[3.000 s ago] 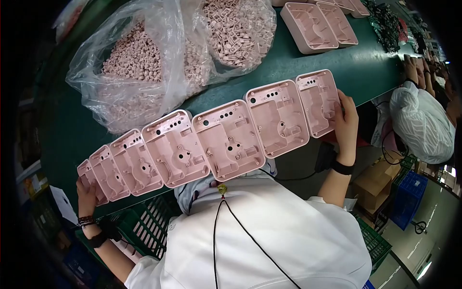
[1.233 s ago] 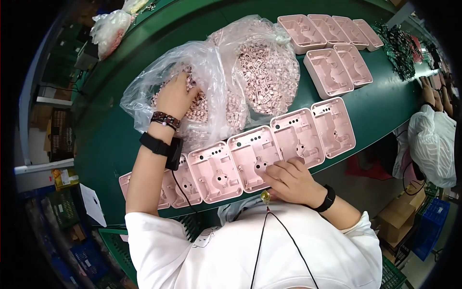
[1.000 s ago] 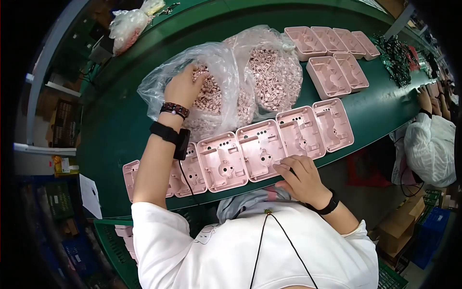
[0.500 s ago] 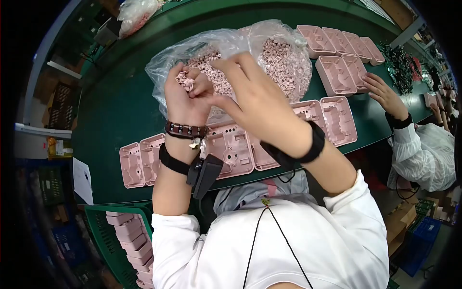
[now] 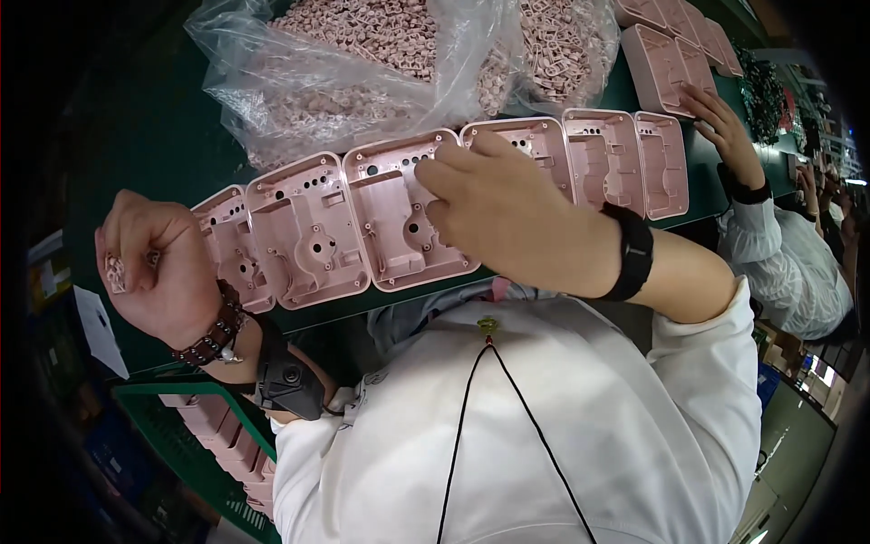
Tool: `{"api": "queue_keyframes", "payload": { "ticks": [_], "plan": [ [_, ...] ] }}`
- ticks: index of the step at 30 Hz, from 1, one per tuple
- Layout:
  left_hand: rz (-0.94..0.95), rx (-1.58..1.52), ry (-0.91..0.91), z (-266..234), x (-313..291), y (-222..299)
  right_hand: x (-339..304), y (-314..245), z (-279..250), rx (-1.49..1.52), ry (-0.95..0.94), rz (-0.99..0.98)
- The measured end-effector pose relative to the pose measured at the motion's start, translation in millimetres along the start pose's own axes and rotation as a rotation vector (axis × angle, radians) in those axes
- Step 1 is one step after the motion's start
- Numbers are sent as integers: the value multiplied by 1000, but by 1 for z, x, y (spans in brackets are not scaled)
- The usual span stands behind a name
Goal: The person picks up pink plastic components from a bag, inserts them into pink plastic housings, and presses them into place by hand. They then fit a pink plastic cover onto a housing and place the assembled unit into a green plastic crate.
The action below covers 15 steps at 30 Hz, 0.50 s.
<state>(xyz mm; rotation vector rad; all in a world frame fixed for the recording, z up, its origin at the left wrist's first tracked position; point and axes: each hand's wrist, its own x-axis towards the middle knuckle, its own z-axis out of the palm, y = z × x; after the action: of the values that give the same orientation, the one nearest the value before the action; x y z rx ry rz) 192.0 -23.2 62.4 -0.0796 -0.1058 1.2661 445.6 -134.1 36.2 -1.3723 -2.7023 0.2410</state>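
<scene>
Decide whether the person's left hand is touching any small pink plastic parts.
Touching: the head view shows small pink plastic parts held in the left hand, against its curled fingers.

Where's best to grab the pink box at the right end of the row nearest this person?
Probably by its right wall, coming from the right and pinching over the rim: the pink box lies open side up, its left wall close beside the next box, with green table along its right.
</scene>
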Motion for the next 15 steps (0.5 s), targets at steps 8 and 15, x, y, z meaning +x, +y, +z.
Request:
{"api": "queue_keyframes", "payload": {
  "ticks": [8, 15],
  "plan": [
    [30, -140, 217, -36, -14, -44, 5, -10, 19, -80, -26, 128],
    [-244, -242, 221, -49, -16, -51, 1, -20, 31, -93, 66, 208]
  ]
}}
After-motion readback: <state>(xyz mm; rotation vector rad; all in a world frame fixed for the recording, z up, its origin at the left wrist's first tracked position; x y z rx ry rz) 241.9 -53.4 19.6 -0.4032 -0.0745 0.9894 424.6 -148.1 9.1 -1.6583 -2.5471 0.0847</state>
